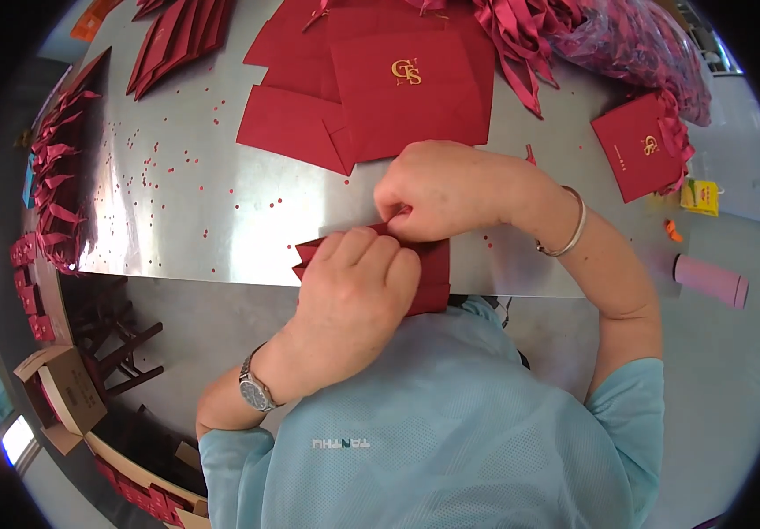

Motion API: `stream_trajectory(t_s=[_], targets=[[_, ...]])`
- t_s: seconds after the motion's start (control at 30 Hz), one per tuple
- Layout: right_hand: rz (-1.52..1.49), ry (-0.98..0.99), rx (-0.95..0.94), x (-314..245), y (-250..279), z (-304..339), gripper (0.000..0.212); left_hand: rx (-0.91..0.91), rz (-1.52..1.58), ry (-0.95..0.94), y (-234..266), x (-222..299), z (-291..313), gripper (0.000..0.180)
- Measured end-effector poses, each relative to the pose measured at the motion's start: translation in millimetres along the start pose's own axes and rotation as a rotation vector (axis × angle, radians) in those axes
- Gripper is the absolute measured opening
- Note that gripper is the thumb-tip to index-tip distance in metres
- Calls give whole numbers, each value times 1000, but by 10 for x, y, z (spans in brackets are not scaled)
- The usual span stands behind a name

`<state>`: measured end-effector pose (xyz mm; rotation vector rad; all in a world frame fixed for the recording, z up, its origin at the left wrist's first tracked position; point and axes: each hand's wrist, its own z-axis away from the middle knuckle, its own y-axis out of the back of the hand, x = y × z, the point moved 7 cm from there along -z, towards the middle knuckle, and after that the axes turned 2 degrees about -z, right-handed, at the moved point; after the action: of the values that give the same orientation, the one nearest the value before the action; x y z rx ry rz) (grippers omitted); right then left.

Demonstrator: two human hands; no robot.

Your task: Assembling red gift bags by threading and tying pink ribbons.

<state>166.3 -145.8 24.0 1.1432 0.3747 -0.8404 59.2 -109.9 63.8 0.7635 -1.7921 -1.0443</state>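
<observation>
A red paper bag (434, 267) lies at the near edge of the metal table, close to my body. My left hand (358, 280) is closed on it, the fingers curled over its upper side. Just beyond, at the bag's far edge, my right hand (437, 191) is closed in a pinch. A small bit of red shows between its fingers; whether that is the bag's edge or a ribbon, I cannot tell. Both hands cover much of the bag. Farther off lies a pile of flat red bags (411, 93), the top one with a gold emblem.
Pink-red ribbons (521, 44) lie at the back beside a clear plastic sack (640, 48). A ribboned bag (631, 150) lies at right, near a pink bottle (711, 281). Standing bags (58, 176) line the left edge. Red paper dots (197, 187) are scattered about. An open carton (67, 397) sits lower left.
</observation>
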Motion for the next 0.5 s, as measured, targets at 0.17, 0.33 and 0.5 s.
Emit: stream_trajectory(t_s=[0.17,0.33,0.5], targets=[[296,3,-10,-129,4,-85,14,-231,240,-49,63,101,-62,14],[79,-90,-47,234,-130,-194,16,-388,503,251,-152,-294,-135,16],[-370,-227,615,374,219,160,19,-406,920,657,-466,-801,-2,17]])
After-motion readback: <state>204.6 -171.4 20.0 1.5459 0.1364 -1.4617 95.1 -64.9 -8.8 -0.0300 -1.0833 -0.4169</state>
